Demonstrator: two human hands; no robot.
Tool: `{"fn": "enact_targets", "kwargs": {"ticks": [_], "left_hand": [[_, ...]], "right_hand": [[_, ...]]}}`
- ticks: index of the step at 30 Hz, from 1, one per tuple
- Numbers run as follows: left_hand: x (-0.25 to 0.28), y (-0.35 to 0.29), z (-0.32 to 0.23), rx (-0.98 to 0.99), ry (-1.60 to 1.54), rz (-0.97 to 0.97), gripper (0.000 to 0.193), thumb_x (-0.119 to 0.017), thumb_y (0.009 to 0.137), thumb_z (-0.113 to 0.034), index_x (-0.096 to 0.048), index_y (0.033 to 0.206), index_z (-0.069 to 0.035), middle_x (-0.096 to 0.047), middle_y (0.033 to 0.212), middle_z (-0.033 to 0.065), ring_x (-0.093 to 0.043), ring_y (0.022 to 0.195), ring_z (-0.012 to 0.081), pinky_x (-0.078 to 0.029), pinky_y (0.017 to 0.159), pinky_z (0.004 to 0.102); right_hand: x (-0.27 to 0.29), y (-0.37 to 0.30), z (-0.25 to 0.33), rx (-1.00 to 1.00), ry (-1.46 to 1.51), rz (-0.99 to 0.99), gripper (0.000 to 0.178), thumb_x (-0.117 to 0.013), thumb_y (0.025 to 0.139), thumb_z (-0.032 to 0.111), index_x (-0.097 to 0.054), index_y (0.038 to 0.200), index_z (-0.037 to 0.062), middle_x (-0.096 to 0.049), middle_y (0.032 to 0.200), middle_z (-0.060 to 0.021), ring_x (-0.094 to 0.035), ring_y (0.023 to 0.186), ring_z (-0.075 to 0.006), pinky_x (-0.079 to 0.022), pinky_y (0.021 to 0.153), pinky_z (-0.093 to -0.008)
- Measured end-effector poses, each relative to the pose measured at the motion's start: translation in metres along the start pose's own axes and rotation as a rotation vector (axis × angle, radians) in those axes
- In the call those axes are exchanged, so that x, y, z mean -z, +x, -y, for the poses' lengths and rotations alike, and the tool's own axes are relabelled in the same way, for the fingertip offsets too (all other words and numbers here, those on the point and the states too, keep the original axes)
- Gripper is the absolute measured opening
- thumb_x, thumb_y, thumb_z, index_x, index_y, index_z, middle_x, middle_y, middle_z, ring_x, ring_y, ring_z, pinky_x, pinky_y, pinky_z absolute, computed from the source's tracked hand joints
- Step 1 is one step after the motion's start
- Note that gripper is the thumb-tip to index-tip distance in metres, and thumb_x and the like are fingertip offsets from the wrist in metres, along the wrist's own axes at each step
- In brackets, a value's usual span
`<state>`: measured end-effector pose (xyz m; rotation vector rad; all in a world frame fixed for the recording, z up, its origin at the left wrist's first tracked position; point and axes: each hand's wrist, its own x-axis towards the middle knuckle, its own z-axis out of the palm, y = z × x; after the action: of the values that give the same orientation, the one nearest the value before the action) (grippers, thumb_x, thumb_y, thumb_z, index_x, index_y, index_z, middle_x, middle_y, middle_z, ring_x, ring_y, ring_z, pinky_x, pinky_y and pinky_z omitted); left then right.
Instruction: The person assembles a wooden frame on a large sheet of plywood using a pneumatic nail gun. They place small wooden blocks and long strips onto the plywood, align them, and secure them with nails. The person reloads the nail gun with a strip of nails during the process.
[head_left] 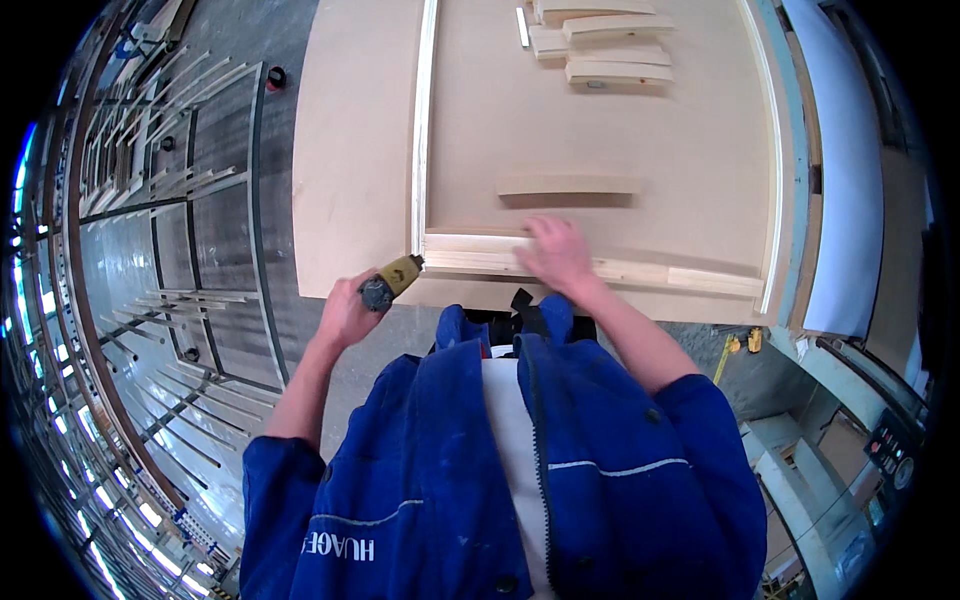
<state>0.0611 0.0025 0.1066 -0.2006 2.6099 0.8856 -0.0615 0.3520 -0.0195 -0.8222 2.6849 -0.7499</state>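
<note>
My left hand (345, 316) grips a yellow-and-black staple gun (402, 274), its nose at the near-left corner of a pale wooden frame (422, 120). My right hand (558, 255), slightly blurred, is closed over the right end of a short wooden block (472, 242). This block lies along the inner side of the frame's near rail (640, 272), with its left end by the corner. A loose wooden block (568, 185) lies a little beyond my right hand.
The frame lies on a large light-brown board (350, 150). Several wooden blocks (618, 50) are piled at its far side. Metal racks with rods (255, 200) stand on the left. White sheet material (835, 180) lies along the right, with a machine control panel (890, 450) nearer me.
</note>
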Motion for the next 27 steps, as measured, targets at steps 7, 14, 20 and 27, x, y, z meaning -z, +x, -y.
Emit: {"fn": "enact_targets", "kwargs": {"ticks": [7, 14, 20, 27], "left_hand": [[-0.006, 0.067, -0.04, -0.173, 0.215, 0.267, 0.021, -0.072, 0.078, -0.013, -0.066, 0.097, -0.007, -0.071, 0.085, 0.0203, -0.068, 0.083, 0.0441, -0.056, 0.072, 0.0489], [-0.022, 0.082, -0.045, -0.168, 0.33, 0.343, 0.025, -0.074, 0.078, -0.016, -0.068, 0.101, -0.008, -0.072, 0.089, 0.0205, -0.069, 0.084, 0.0437, -0.057, 0.075, 0.0497], [-0.024, 0.08, -0.043, -0.238, 0.358, 0.316, 0.038, -0.071, 0.073, -0.012, -0.068, 0.11, -0.011, -0.071, 0.084, 0.0217, -0.069, 0.081, 0.0435, -0.057, 0.074, 0.0517], [-0.021, 0.082, -0.047, -0.186, 0.366, 0.39, 0.041, -0.073, 0.073, -0.011, -0.068, 0.114, -0.007, -0.072, 0.091, 0.0228, -0.069, 0.087, 0.0441, -0.057, 0.079, 0.0495]], "right_hand": [[0.021, -0.042, -0.038, -0.076, 0.007, -0.131, 0.04, -0.07, 0.091, 0.043, -0.067, 0.116, 0.0122, -0.066, 0.123, -0.0058, -0.06, 0.118, -0.026, -0.05, 0.096, -0.0445], [0.023, -0.04, -0.035, -0.117, 0.047, -0.124, 0.039, -0.067, 0.093, 0.045, -0.065, 0.111, 0.0116, -0.065, 0.124, -0.0041, -0.06, 0.118, -0.0246, -0.052, 0.093, -0.0419], [0.025, -0.038, -0.036, -0.127, 0.039, -0.115, 0.041, -0.067, 0.092, 0.049, -0.065, 0.11, 0.0119, -0.066, 0.122, -0.0034, -0.06, 0.117, -0.0239, -0.054, 0.09, -0.0417], [0.024, -0.037, -0.038, -0.141, 0.063, -0.106, 0.042, -0.069, 0.09, 0.05, -0.064, 0.11, 0.0128, -0.066, 0.119, -0.0029, -0.06, 0.116, -0.0236, -0.055, 0.089, -0.0413]]}}
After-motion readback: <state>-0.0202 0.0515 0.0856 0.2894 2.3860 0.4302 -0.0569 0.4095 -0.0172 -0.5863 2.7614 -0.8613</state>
